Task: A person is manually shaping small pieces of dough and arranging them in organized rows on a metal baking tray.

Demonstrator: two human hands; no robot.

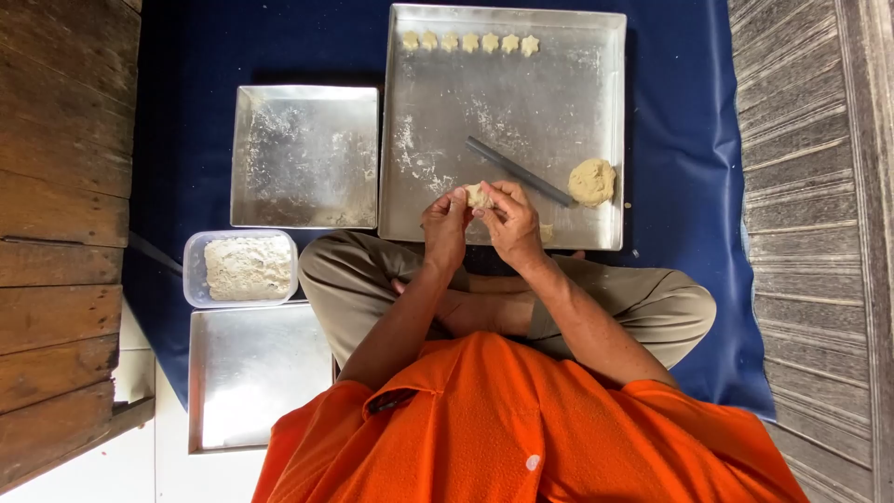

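While both hands' fingers (464,197) pinch the dough piece (479,196) between them above the tray (521,102), it looks light, soft and easily deformed, best held gently by its edges, the dough ball (592,181) lying well right.

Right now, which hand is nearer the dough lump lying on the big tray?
The right. The right hand sits just left of and below the dough lump, with the dark stick between them. The left hand is farther left, beyond the small dough piece both hands pinch.
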